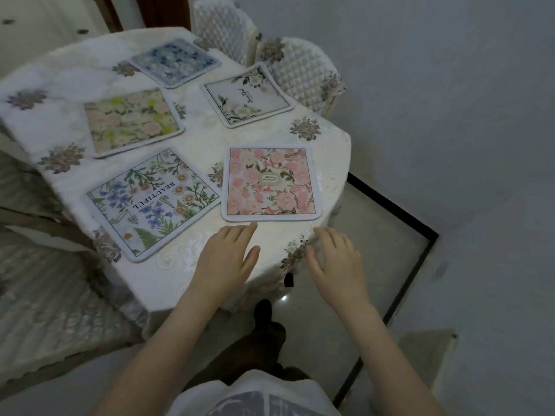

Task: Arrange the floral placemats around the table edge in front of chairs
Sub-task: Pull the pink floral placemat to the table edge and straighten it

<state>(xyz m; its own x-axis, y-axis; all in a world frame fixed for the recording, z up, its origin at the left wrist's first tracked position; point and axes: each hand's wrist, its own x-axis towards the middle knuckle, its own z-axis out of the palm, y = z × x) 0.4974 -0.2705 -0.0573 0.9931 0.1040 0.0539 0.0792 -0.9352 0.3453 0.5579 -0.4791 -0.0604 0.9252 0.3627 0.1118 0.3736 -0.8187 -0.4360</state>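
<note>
- Pink floral placemat (271,183) lies flat near the desk's near edge, square to the person.
- "BEAUTIFUL" placemat (154,202) lies just left of it, turned at an angle; the yellow-peach placemat (132,121), the white-flower placemat (247,96) and the blue placemat (175,61) lie farther back.
- Left hand (226,259) is open and flat, holding nothing, fingertips at the pink mat's near edge.
- Right hand (336,262) is open and empty over the desk edge.
- Cream embroidered cloth (270,127) covers the desk; two quilted chairs (300,70) stand beyond.
</note>
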